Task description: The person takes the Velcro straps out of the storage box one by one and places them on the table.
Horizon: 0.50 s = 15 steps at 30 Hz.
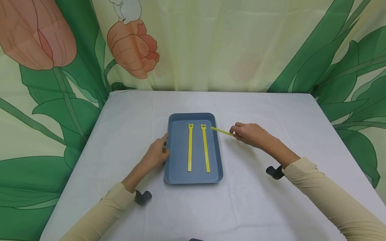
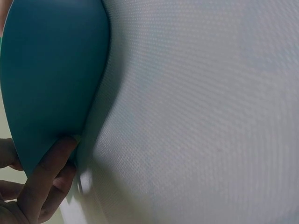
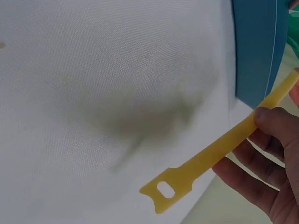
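Behind the table covered with white cloth (image 1: 256,207), a pale yellow curtain (image 1: 211,43) printed with orange tulips and big green leaves is seen. On this table a blue-grey rectangular tray (image 1: 193,178) with low walls is placed, and by it all other places are told.

At the left side of the tray, its wall is gripped by the left hand (image 1: 155,154); the bent fingers are laid against the outer face of the wall.

To the right of the tray, the right hand (image 1: 250,134) is held above the cloth. Between its thumb and fingers, a flat yellow strap with a slotted head (image 3: 219,147) is pinched. One end of this strap is pointed at the tray and is seen over its right rim.

Inside the tray, two similar yellow straps (image 1: 205,149) are laid side by side, apart from each other, with their slotted heads turned to the far wall.

Both arms are covered by beige sleeves (image 1: 325,194), and near each cuff a small black curved object (image 1: 273,173) is seen.
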Motion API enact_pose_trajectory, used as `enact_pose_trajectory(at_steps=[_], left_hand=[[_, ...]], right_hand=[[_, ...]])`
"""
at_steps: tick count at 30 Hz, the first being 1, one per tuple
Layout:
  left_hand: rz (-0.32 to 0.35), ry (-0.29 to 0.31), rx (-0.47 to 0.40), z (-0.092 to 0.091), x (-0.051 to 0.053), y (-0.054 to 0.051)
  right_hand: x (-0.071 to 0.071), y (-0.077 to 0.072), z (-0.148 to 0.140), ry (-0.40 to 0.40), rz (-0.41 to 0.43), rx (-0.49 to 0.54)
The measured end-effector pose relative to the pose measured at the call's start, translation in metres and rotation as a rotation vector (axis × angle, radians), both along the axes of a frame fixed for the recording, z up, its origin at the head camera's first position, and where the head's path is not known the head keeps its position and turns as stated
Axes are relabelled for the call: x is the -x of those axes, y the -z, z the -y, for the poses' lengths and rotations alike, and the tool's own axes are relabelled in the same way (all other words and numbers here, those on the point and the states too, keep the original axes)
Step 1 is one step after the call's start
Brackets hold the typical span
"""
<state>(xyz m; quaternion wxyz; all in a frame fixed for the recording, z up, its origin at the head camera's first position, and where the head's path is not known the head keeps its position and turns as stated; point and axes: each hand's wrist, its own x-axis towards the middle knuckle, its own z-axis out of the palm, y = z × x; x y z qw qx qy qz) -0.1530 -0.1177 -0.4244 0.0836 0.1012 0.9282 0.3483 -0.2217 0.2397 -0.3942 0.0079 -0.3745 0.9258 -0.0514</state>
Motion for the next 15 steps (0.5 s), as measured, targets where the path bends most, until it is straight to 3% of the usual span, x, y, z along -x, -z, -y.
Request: enact_pose_trajectory(at_steps=[15], left_hand=[[0.01, -0.002, 0.013, 0.0001, -0.0011, -0.0011]], right_hand=[[0.0033, -0.0046, 0.0034, 0.134, 0.22, 0.069]])
